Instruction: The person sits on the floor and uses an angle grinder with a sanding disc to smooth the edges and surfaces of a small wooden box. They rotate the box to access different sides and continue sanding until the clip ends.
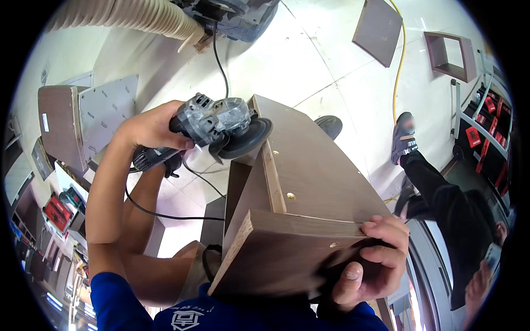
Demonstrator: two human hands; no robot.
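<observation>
My left hand [154, 128] is wrapped round the body of a grey and black angle grinder [212, 118]. Its dark round disc [249, 139] is at the far left corner of a brown board cabinet [317, 157]; whether the two touch, I cannot tell. The cabinet stands tilted in front of me, with pale raw board along its cut edges and round fitting holes in its panels. My right hand [381, 256] grips the cabinet's near right panel, fingers over the upper edge and thumb lower down. A black cord [165, 216] loops below the grinder.
A ribbed hose [130, 19] joins a dark machine [237, 22] at the back. Brown board pieces [59, 124] stand at left. A loose panel [378, 30], open frame [450, 56] and yellow cable [396, 83] lie far right. Another person's leg [436, 182] is near a tool trolley [491, 129].
</observation>
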